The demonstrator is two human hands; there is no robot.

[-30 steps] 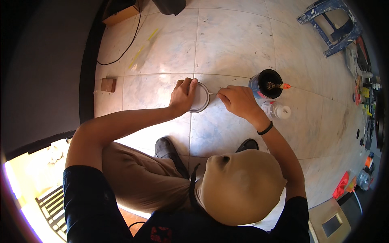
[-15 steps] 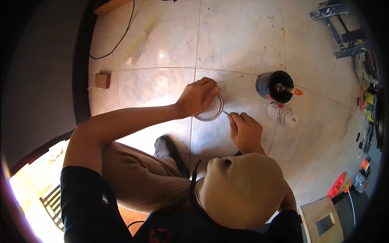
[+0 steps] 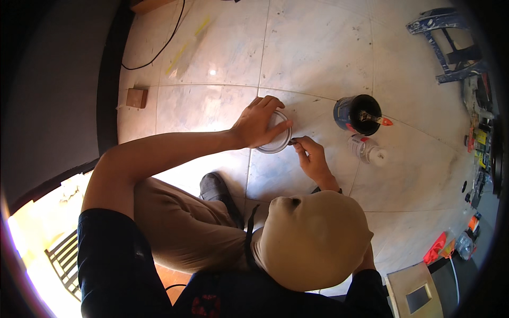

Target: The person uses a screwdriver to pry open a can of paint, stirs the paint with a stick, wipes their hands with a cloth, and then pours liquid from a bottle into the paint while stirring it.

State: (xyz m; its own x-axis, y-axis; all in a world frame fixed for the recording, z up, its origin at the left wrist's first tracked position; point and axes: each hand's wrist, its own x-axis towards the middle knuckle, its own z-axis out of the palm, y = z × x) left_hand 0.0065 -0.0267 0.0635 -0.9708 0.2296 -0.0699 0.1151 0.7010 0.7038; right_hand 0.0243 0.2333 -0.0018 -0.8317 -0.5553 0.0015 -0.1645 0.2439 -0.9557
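Note:
On the tiled floor in front of me stands a round can (image 3: 277, 139) with a pale lid and a metal rim. My left hand (image 3: 258, 125) is spread over its top and holds it, thumb across the lid, fingers at the far side. At the rim's right side, my right hand (image 3: 313, 157) is closed on a thin tool (image 3: 292, 141). Only a short dark piece of that tool shows, touching or very near the rim; its kind cannot be made out. To the right are a dark blue paint tin (image 3: 344, 114), a paintbrush (image 3: 384, 121) leaning inside it, and a clear bottle (image 3: 366, 149) with a white cap.
A small wooden block (image 3: 137, 98) lies at the left, below a black cable (image 3: 172, 42). A paint-spattered blue stool (image 3: 442, 21) is at the far right. Assorted tools (image 3: 481, 138) line the right edge. My shoe (image 3: 214, 188) is near the can.
My right hand has moved up and closer to the can's rim, so less of the thin tool shows. My left thumb has shifted on the lid; the left hand still holds the can.

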